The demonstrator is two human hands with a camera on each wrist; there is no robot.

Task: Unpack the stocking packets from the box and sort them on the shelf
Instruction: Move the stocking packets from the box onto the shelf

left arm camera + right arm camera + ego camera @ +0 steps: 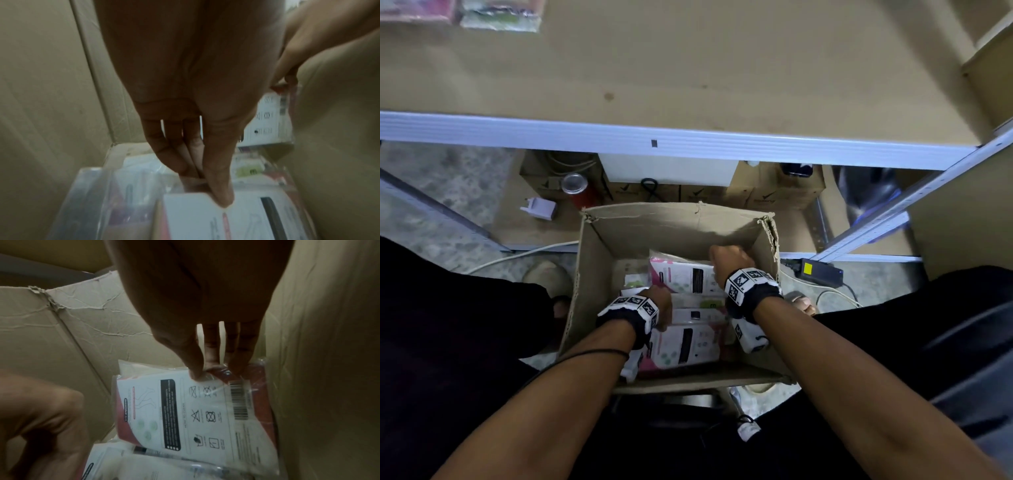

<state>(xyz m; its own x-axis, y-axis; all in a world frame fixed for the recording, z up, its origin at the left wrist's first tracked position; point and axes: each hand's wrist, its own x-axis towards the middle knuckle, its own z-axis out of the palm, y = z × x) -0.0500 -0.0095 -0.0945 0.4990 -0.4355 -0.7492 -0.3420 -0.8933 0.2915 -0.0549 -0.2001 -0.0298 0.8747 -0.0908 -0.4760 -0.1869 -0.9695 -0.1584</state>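
Note:
An open cardboard box (599,260) stands on the floor between my legs, holding several stocking packets in clear wrap. My right hand (727,262) pinches the far edge of a pink-and-white packet (685,275) (185,410) near the box's right wall; thumb and fingers (195,369) clamp its top. My left hand (659,301) reaches down at the box's left side, and its thumb and fingertips (223,197) pinch the edge of a nearer white packet (685,346) (195,216). The shelf board (688,68) lies ahead above the box.
Two packets (500,15) lie at the shelf's far left. A white metal shelf rail (688,144) crosses in front. Below it are cartons, a red can (577,190), a white plug adapter (541,207) and a black power brick (820,272) with cables.

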